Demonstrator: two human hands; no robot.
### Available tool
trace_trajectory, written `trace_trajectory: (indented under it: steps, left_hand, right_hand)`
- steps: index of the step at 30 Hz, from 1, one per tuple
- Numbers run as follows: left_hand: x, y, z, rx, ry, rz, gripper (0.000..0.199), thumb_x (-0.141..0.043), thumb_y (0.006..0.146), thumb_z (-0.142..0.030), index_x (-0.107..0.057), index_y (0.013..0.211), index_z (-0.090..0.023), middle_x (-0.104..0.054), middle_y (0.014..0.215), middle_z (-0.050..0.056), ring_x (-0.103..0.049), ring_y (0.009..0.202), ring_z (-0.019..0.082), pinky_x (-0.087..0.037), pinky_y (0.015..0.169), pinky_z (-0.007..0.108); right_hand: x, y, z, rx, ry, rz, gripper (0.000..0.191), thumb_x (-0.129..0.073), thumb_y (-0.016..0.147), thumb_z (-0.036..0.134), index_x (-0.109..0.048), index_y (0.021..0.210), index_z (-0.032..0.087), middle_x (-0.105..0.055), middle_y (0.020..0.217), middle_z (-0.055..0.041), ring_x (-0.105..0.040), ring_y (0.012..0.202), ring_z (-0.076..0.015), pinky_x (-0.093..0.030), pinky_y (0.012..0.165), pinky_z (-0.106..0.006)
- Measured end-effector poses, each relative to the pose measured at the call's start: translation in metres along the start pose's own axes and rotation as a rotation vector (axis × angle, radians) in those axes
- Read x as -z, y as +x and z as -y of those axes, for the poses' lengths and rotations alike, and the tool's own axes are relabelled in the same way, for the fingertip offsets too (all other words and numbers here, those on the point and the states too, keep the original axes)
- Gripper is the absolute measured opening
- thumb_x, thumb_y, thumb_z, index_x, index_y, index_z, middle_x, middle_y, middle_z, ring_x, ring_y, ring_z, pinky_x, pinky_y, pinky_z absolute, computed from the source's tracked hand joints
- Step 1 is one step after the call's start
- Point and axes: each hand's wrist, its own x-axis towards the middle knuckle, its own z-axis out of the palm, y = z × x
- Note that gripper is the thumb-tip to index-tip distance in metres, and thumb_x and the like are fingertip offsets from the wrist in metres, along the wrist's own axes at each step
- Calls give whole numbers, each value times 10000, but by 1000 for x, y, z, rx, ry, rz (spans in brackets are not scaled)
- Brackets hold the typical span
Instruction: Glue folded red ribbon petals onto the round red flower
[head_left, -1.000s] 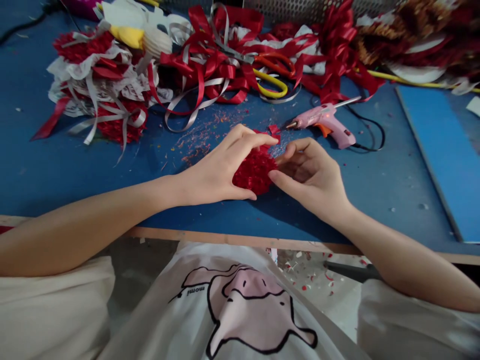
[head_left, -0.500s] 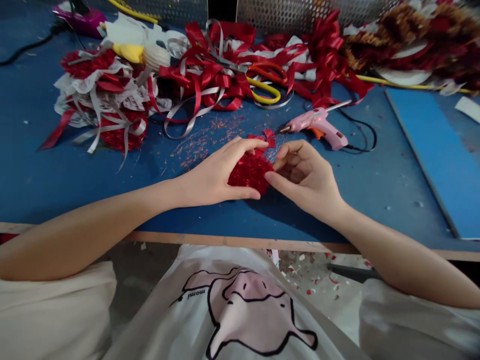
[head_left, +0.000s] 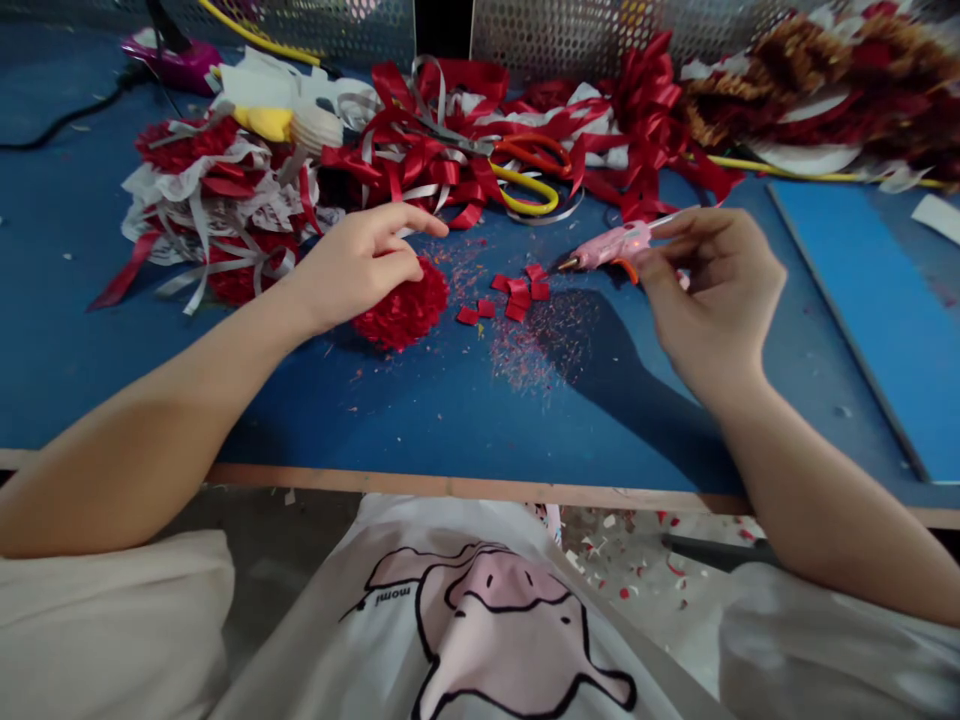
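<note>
Pompom point(head_left: 409, 312), red and ruffled, lies on the blue table point(head_left: 450, 430) in the head view, against the left hand point(head_left: 349, 268), whose fingers are loosely extended, the thumb over its upper edge. The two hands are well apart. The right hand point(head_left: 712, 300) is at the pink glue gun point(head_left: 611, 245), thumb and fingers about its rear part; they cover most of the handle, so whether they are closed on it I cannot tell. Between the hands lie several small red squares point(head_left: 518, 290), near the gun's nozzle. Farther out than both hands, scissors point(head_left: 482, 146) rest on tangled ribbons point(head_left: 480, 80). Right of the right hand lies a blue board point(head_left: 862, 300).
</note>
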Motion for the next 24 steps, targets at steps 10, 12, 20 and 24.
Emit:
trace_trajectory:
  steps: [10, 12, 20, 24]
  left_hand:
    - [-6, 4, -14, -22, 138, -44, 544, -534, 811, -186, -701, 1328, -217, -785, 969, 46, -665, 744, 194, -485, 725, 331]
    - [-6, 3, -13, -41, 140, -43, 532, -529, 824, -181, -706, 1324, -225, -784, 979, 47, -700, 828, 219, -505, 771, 341]
    - [-11, -2, -14, -134, -43, -76, 565, -497, 850, -114, -630, 1393, -194, -751, 985, 57, -726, 889, 206, -564, 831, 343]
    - [-17, -2, -15, -206, -167, -124, 605, -504, 841, -109, -552, 1440, -176, -732, 957, 49, -725, 891, 197, -585, 825, 338]
  right_hand:
    - [1, 0, 0, -11, -361, 110, 190, -618, 1021, 405, -739, 1092, 277, -616, 684, -22, -622, 706, -230, -518, 734, -416]
    - [-4, -4, 4, 51, -364, 161, 218, -576, 1043, 400, -747, 1058, 266, -658, 724, -51, -654, 824, -266, -530, 790, -436]
    - [-27, -8, 37, 274, -200, 367, 254, -564, 1052, 334, -761, 1193, 257, -790, 1181, -78, -595, 1136, -310, -468, 1070, -544]
    - [-57, -3, 55, 258, -104, 641, 524, -670, 992, 468, -650, 1449, 214, -692, 1442, -108, -501, 1308, -366, -396, 1147, -574]
